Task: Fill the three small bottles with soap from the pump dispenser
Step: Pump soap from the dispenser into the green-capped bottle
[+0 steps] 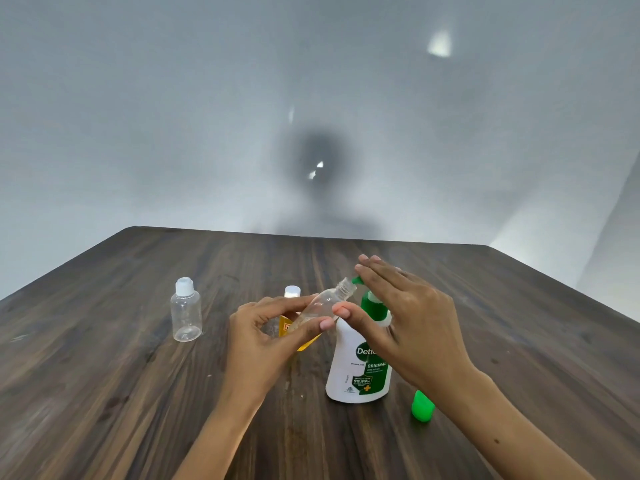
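My left hand (263, 337) holds an uncapped clear small bottle (323, 304), tilted with its threaded mouth up against the green nozzle of the white pump dispenser (356, 368). My right hand (405, 313) lies flat, fingers spread, on top of the green pump head, with the thumb near the bottle's shoulder. A second clear small bottle (186, 311) with a white cap stands upright to the left. A third bottle (292, 292), white-capped with a yellow label, stands mostly hidden behind my left hand.
A loose green cap (422, 407) lies on the dark wooden table (104, 393) just right of the dispenser's base, under my right forearm. The table's far edge meets a pale wall.
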The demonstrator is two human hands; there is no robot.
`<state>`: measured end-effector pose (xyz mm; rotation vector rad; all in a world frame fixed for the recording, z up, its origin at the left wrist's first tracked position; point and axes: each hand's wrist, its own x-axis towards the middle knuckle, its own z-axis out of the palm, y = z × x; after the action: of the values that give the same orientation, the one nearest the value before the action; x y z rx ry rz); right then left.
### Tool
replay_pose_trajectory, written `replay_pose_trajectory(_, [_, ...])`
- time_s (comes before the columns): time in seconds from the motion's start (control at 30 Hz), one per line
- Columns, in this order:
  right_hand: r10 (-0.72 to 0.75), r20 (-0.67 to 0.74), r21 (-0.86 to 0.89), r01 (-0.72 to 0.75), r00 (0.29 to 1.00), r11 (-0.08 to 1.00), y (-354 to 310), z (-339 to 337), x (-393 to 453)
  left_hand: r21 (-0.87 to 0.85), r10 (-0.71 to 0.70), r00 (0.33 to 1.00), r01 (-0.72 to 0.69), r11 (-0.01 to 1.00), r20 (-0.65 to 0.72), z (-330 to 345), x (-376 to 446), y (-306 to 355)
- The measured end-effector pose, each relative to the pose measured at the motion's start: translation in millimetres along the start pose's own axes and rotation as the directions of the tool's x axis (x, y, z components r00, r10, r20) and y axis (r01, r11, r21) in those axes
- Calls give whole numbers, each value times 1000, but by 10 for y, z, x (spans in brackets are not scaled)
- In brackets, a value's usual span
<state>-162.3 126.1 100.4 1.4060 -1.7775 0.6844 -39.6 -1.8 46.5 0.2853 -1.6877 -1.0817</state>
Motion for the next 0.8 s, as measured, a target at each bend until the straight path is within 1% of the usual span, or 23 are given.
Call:
replay_pose_trajectory(0.1, [-9,-2,4,9,1000,1000,17,-38,53,-27,-12,1000,12,1000,-2,1,5,12])
replay_pose_trajectory(0.27, [24,10,20,-24,1000,1000,-23,49,-35,-8,-7,1000,7,1000,-5,-5,0,-3])
replay_pose_trajectory(0.47, [-6,1,26,6,1000,1000,17,-27,52,0,7,1000,-7,1000,-6,1,5,-14])
replay_pose_trajectory(0.63, [15,-11,15,-15,1000,1000,-19,49,-32,21,3,1000,-2,1000,-3,7,8,-30])
replay_pose_trajectory(0.8, [-9,-10,8,9,1000,1000,20,-15,40,1,7,1000,-7,1000,-1,7,-1,-15])
